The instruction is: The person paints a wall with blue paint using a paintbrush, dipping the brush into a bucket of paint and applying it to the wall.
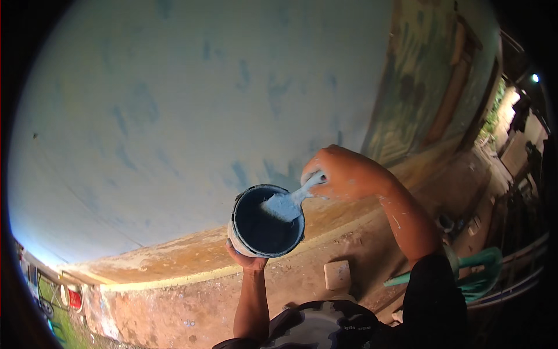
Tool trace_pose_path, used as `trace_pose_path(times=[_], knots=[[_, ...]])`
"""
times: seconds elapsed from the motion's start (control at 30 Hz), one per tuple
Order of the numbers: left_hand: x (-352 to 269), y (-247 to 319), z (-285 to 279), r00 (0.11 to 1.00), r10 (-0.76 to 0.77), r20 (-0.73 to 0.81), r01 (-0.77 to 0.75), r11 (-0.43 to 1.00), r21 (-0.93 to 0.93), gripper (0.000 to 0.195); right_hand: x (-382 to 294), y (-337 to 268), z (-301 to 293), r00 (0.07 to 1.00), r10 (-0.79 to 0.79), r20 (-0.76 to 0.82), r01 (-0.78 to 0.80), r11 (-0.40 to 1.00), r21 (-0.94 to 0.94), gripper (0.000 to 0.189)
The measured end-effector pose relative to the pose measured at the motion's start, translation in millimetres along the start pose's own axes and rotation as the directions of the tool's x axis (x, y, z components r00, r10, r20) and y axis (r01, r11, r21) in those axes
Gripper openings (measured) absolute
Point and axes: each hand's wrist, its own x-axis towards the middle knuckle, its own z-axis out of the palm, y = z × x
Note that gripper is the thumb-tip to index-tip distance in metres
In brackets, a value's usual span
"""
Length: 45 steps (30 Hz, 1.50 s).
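Observation:
My left hand [249, 259] supports a paint bucket [236, 218] from below and its near side. The bucket is tilted so that its dark inside faces me; how much paint it holds is hard to tell. Between the fingers of my right hand [338, 174] is the handle of a paintbrush [285, 205] coated in pale blue paint. Its bristles reach into the bucket's mouth near the right rim. White paint specks mark my right hand and forearm. Behind the bucket rises a pale blue painted wall [174, 109] with darker blue patches.
Below the wall runs a bare brown base strip [174, 251] with a yellowish edge. A pale block [337, 275] lies on the stained floor [196, 309]. A green plastic chair [479, 270] stands at right, near clutter. At far left is a red and white container [73, 297].

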Motion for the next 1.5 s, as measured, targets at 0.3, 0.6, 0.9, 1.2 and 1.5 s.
trace_pose_path(times=[0.3,0.6,0.9,1.2,1.5], knots=[[53,-107,14,0.998,-0.046,-0.034,0.05,0.991,0.122,0.08,-35,55,-8,0.959,0.269,0.09,-0.237,0.935,-0.265,0.021],[76,-211,34,0.987,-0.156,-0.044,0.159,0.983,0.091,0.078,-115,150,-47,0.977,0.214,-0.02,-0.211,0.94,-0.268,0.022],[92,-295,26,0.971,-0.224,-0.08,0.229,0.971,0.063,0.081,-225,250,-82,0.944,0.241,-0.225,-0.16,0.931,0.327,0.027],[101,-377,-10,0.967,-0.219,-0.129,0.223,0.975,0.017,0.089,-277,308,-94,0.955,0.193,-0.224,-0.162,0.975,0.152,0.025],[124,-404,-1,0.938,-0.324,-0.124,0.335,0.94,0.071,0.086,-292,320,-98,0.87,0.26,-0.419,-0.207,0.964,0.168,0.023]])
